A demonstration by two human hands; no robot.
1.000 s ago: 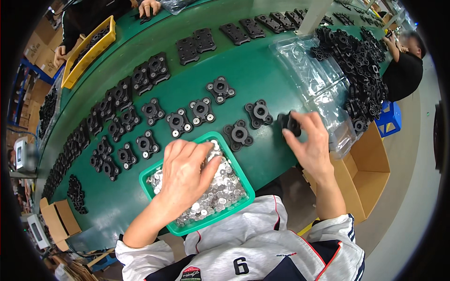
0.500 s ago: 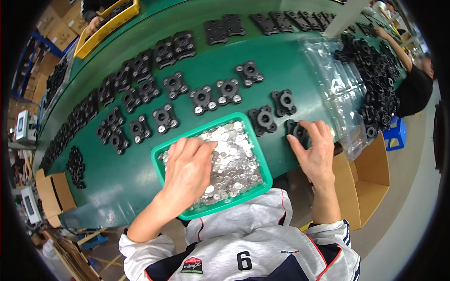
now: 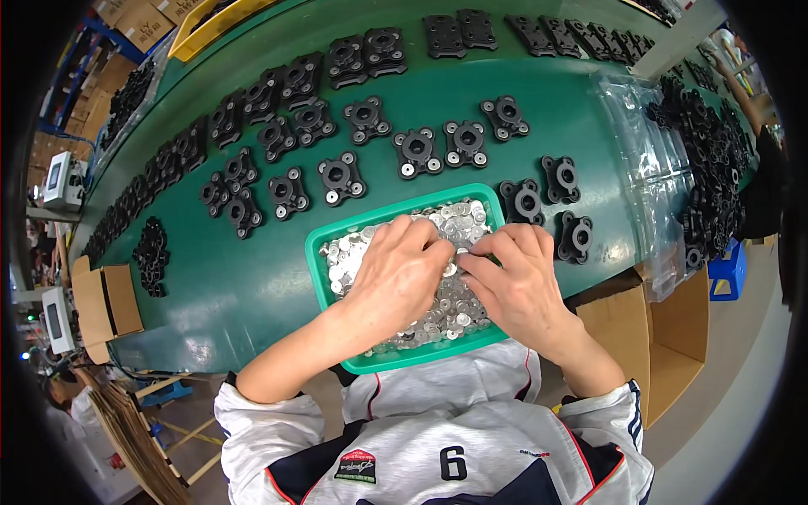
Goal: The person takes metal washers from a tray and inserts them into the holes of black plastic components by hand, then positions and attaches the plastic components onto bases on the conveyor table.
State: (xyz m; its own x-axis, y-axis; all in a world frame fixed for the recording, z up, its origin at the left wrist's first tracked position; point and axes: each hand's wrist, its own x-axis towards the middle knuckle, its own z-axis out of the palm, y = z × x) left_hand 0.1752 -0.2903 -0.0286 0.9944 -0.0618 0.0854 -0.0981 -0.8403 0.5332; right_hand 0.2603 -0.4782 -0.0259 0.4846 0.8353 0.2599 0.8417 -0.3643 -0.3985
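Note:
A green tray (image 3: 318,269) full of small shiny metal washers (image 3: 459,316) sits at the table's near edge. Over the washers my left hand (image 3: 400,269) is closed, its fingertips curled together. My right hand (image 3: 518,278) meets it from the right, thumb and fingers pinched close to the left fingertips. What either hand holds is too small and too covered to make out. Right of the tray lie three black brackets with a central ring: a nearer bracket (image 3: 575,237), a farther bracket (image 3: 560,179) and one bracket (image 3: 522,202) beside the tray's corner.
Beyond the tray, several black brackets (image 3: 418,152) carry washers at their corners. Rows of black plates (image 3: 454,34) line the far side. A heap of black parts (image 3: 711,168) and clear plastic sheeting (image 3: 648,168) lie at right. An open cardboard box (image 3: 673,353) stands below.
My right hand has left the nearest bracket at right and come left to the tray, meeting my left hand. The left hand stays over the washers. The whole view has shifted.

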